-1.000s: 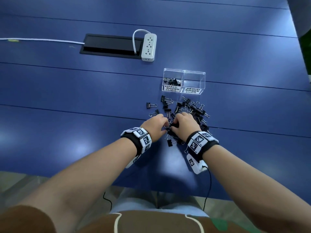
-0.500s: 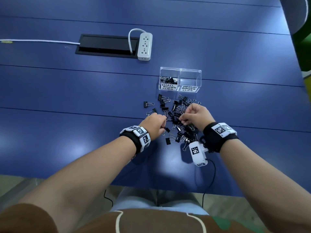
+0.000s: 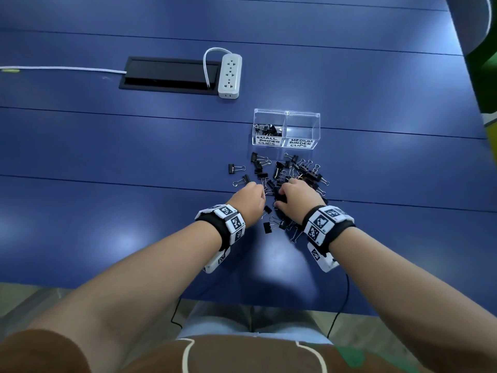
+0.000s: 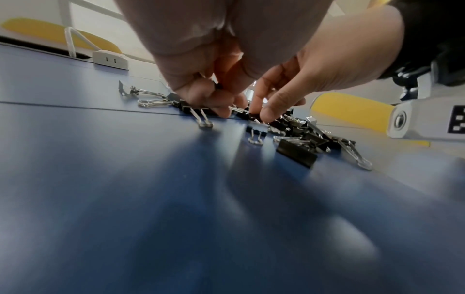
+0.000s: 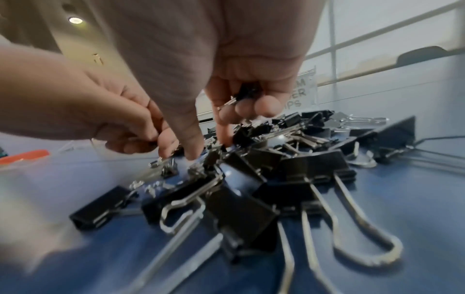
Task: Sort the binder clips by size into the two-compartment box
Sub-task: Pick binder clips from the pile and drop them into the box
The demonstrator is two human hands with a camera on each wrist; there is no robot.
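Note:
A clear two-compartment box (image 3: 286, 118) stands on the blue table (image 3: 121, 157). Its left half, labelled small, holds several black binder clips (image 3: 267, 129); the right half, labelled medium, looks empty. In front of it lies a loose pile of black binder clips (image 3: 304, 170) of mixed sizes. Both hands are down on the near part of the pile, almost touching. My left hand (image 3: 259, 191) has curled fingers with a small black clip (image 4: 219, 86) tucked between them. My right hand (image 5: 211, 147) keeps black clips (image 5: 247, 92) in its curled outer fingers while thumb and forefinger reach into the pile.
A white power strip (image 3: 229, 76) and a black cable hatch (image 3: 166, 76) sit far back left, with a white cable (image 3: 61, 69) running left. A few clips (image 3: 267, 227) lie apart near my wrists. The table's front edge (image 3: 269, 305) is close to my body.
My right hand swung out to the right half a second ago and has come back left beside the left hand. The left hand has stayed nearly in place.

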